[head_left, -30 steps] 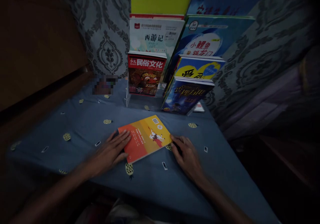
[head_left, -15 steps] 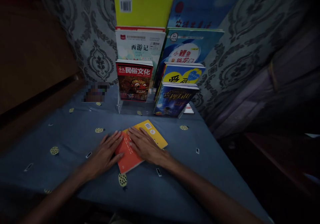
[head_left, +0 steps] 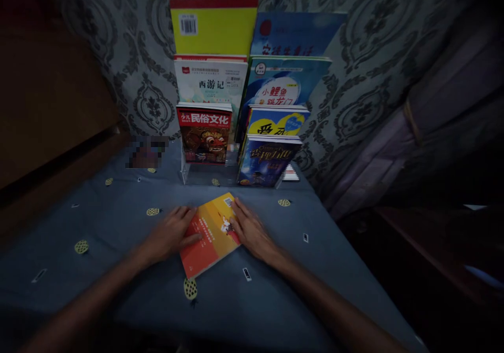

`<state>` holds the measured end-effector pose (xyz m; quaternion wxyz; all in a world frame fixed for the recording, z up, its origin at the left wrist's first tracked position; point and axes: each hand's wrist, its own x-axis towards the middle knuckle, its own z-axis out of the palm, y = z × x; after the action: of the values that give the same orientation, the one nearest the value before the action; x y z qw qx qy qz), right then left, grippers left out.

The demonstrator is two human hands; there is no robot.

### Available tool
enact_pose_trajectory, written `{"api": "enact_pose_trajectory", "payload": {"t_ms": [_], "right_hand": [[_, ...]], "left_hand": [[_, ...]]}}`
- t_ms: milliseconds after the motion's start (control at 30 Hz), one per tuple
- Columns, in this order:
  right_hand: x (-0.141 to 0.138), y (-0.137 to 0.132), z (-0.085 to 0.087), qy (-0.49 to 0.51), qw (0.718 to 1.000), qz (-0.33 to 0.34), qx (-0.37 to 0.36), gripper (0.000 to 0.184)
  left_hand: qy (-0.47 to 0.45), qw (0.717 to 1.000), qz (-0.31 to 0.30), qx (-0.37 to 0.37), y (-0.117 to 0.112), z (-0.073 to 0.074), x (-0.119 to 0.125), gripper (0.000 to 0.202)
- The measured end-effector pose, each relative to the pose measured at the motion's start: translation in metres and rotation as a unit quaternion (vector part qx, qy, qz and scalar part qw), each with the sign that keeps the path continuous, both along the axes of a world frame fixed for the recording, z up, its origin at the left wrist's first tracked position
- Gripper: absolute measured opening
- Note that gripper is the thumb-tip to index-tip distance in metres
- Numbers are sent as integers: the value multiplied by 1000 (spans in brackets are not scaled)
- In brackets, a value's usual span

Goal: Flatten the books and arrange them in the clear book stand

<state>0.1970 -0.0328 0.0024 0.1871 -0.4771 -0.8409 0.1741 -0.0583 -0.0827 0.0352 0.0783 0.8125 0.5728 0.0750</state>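
A paperback book (head_left: 214, 239) with an orange and yellow cover lies tilted on the cloth-covered table, a barcode near its top corner. My left hand (head_left: 173, 233) grips its left edge, thumb across the cover and the other fingers bent along the side. On the opposite edge, my right hand (head_left: 252, 232) holds the book, with fingers along the side and thumb on the cover. Whether another book lies underneath cannot be made out. Beyond the hands stands a clear book rack (head_left: 208, 175) filled with books in two columns, including a red mask-cover book (head_left: 205, 142) and a dark blue book (head_left: 268, 161).
A blue cloth (head_left: 118, 221) with pineapple prints covers the table. Patterned wallpaper (head_left: 153, 98) rises behind the rack. Brown wooden furniture (head_left: 55, 95) borders the left side, and a pale curtain (head_left: 378, 137) hangs at right. A blurred-out item (head_left: 145, 152) sits at back left.
My right hand has slid off the cover to the book's right edge, uncovering its picture. The yellow part that jutted out at right no longer does. The view has shifted slightly.
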Motion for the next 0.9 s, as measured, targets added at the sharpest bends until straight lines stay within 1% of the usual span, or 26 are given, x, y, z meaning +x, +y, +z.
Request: {"api": "enact_pose_trajectory", "payload": {"t_ms": [67,133,200,233,333,433,533,633,733,800,833,900], "right_hand": [[1,-6,-2,10,1000,-13,3,53],[1,-9,-1,20,1000,-22,2,53],[2,-10,1,26,999,-24,-8,53],[3,-10,2,29,999,-24,-14,53],[5,-12,4,42,998,-23,-29,53],[6,-13,6,51,998,-21,-43,55],[6,-13,7,50,997,-19,-53,56],[8,-13,7,52,997,-11,-56,56],[10,-12,4,44,998,-6,-52,57],[11,-11,2,44,998,-1,-41,57],[12,-11,0,47,998,4,-35,57],[13,-11,-1,56,998,14,-27,57]], "left_hand": [[-10,999,0,-36,15,14,9,65],[-24,996,5,-88,30,26,16,66],[-37,988,16,-149,43,33,20,66],[-46,984,22,-173,49,34,21,66],[-90,970,34,-221,63,29,22,62],[-112,964,44,-236,70,20,24,55],[-113,963,52,-240,71,13,27,54],[-117,965,48,-230,67,13,27,51],[-124,967,37,-219,64,17,25,48],[-155,953,46,-256,62,20,23,49],[-182,940,61,-283,61,20,22,51],[-254,903,95,-333,59,20,22,56]]}}
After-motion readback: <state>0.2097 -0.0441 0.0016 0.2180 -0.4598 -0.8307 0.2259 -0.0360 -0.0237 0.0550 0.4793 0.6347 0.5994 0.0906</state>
